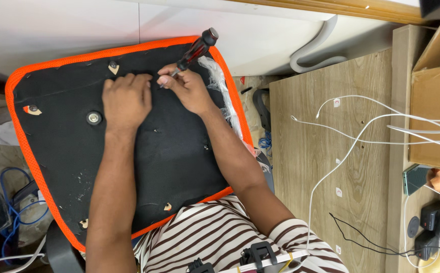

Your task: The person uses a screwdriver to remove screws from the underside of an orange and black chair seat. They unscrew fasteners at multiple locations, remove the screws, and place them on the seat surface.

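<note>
Head view: black seat cushion with orange mesh edge, turned underside up, resting across person's lap against white wall. Left hand pressed flat on black fabric near upper middle, fingers together, gripping nothing. Right hand just beside it, closed around screwdriver, red-and-black handle slanting up to right, tip down at fabric by left fingertips. Metal bolt left of left hand. Clear plastic wrap along cushion's right edge. Wooden table to right, white cables across it.
</note>
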